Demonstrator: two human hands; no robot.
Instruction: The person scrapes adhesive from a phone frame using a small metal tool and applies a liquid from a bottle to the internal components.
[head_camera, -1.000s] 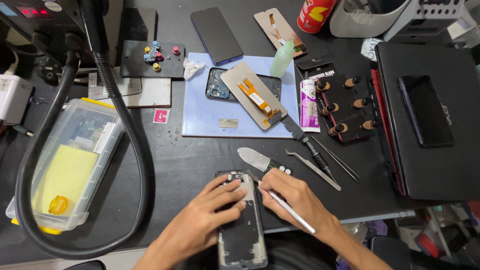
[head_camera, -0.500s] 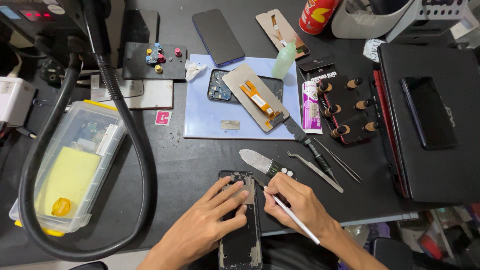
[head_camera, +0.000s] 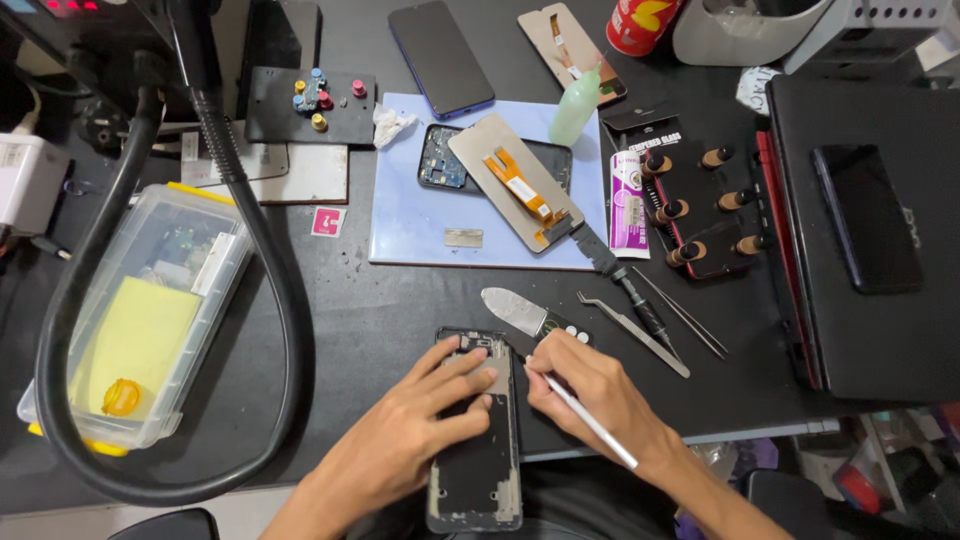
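Observation:
An opened black phone frame (head_camera: 472, 470) lies upright at the near edge of the dark table (head_camera: 380, 310). My left hand (head_camera: 420, 425) rests flat across its middle, fingers spread over the upper half. My right hand (head_camera: 590, 395) grips a thin white pen-like tool (head_camera: 590, 420), whose tip touches the phone's upper right edge. A metal pry blade (head_camera: 515, 308) lies just above my right hand. Tweezers (head_camera: 635, 335) lie to its right.
A light blue mat (head_camera: 420, 230) holds another opened phone (head_camera: 440, 160) and a screen panel with an orange flex cable (head_camera: 515, 180). A clear plastic box (head_camera: 150, 310) and a thick black hose (head_camera: 250, 230) stand left. A black laptop (head_camera: 870, 230) sits right. A screwdriver rack (head_camera: 700, 200) is beside it.
The phone frame has shifted slightly toward me under my left hand. My right hand with the white tool stays at its upper right edge. The view moved a little.

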